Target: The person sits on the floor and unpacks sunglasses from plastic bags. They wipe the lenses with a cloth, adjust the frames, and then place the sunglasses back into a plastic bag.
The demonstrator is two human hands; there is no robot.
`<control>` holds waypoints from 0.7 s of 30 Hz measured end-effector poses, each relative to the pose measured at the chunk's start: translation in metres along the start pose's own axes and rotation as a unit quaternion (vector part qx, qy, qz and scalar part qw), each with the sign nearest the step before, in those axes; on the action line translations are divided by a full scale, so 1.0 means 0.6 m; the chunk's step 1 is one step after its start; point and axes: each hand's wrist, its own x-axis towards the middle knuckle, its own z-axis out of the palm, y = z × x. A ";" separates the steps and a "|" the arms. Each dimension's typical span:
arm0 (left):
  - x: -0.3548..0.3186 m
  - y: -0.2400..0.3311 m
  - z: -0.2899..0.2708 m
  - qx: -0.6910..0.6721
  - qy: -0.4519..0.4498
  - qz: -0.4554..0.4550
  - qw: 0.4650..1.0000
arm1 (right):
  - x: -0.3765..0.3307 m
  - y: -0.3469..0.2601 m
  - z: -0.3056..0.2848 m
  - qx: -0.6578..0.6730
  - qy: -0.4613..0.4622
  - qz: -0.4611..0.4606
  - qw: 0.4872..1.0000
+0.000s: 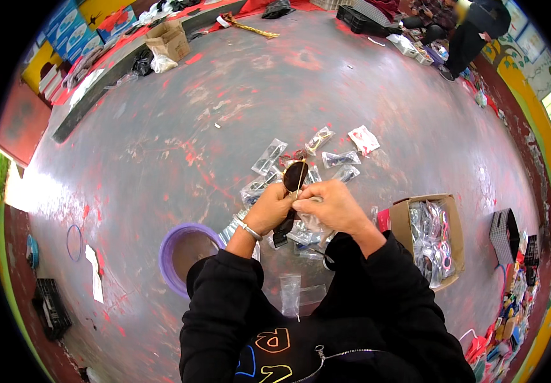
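Note:
A pair of sunglasses [295,175] with dark lenses and a thin gold-coloured rim is in front of me, turned on its side. My left hand [270,209], with a bangle at the wrist, grips its middle, and one lens shows above the fingers. Pinched fingertips of my right hand [336,207] meet the frame at a thin arm. Crumpled clear plastic [312,221] shows under the right hand; whether that hand holds it too is hidden. Around and beyond my hands lie several clear packets of glasses [269,157] on the floor.
A purple basin [168,260] stands at my left knee. At my right is a cardboard box [455,236] full of packeted glasses. Clear sleeves [290,293] lie between my legs. Farther right are a basket [504,235] and piled goods. Other people [476,29] are at the far right.

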 end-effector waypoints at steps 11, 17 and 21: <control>-0.005 -0.009 -0.004 -0.079 -0.009 -0.103 0.992 | 0.005 0.014 0.011 0.036 0.034 0.054 0.997; -0.006 -0.015 -0.008 -0.054 -0.038 -0.105 0.992 | 0.015 0.014 0.009 0.076 0.027 0.065 0.995; -0.008 -0.015 0.000 -0.064 -0.043 -0.100 0.992 | 0.013 0.004 0.002 0.260 -0.022 0.166 0.951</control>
